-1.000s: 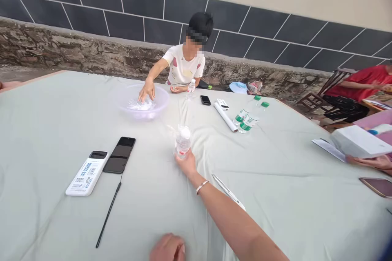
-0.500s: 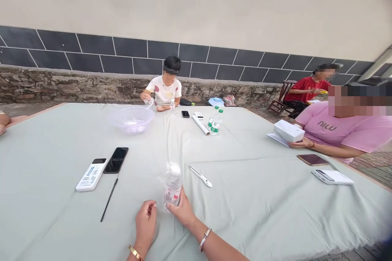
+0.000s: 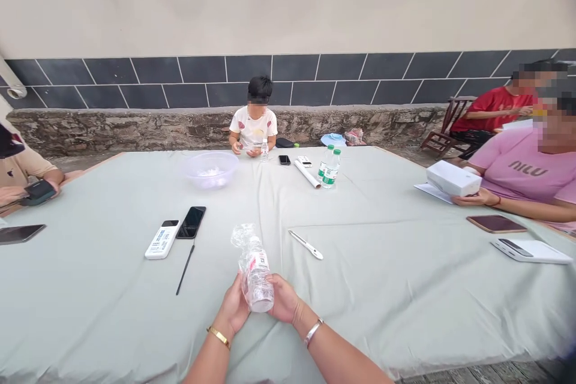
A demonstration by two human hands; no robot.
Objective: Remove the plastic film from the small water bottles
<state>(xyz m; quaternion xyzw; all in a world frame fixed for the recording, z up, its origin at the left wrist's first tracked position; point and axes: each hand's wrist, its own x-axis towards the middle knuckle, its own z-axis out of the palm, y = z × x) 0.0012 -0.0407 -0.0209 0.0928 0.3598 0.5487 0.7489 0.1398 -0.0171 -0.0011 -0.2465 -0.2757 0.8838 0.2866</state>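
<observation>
A small clear plastic bottle (image 3: 256,276) wrapped in a thin clear plastic bag is tilted over the near part of the pale green tablecloth (image 3: 382,240). My left hand (image 3: 234,309) curls round its lower left side. My right hand (image 3: 284,301) grips its lower right side. A gold bracelet is on my left wrist, a silver one on my right. The bag's loose end sticks up past the bottle's cap.
A white pen (image 3: 306,244), a white device (image 3: 162,239), a black phone (image 3: 191,222) and a black stick (image 3: 185,269) lie nearby. Farther off stand a clear bowl (image 3: 210,169) and two green-capped bottles (image 3: 329,167). A person (image 3: 253,125) sits opposite, others at both sides.
My right hand pulled the bottle from mid-table back toward me. My left hand came up and took hold of it too. The view lifted and shows more of the table and people.
</observation>
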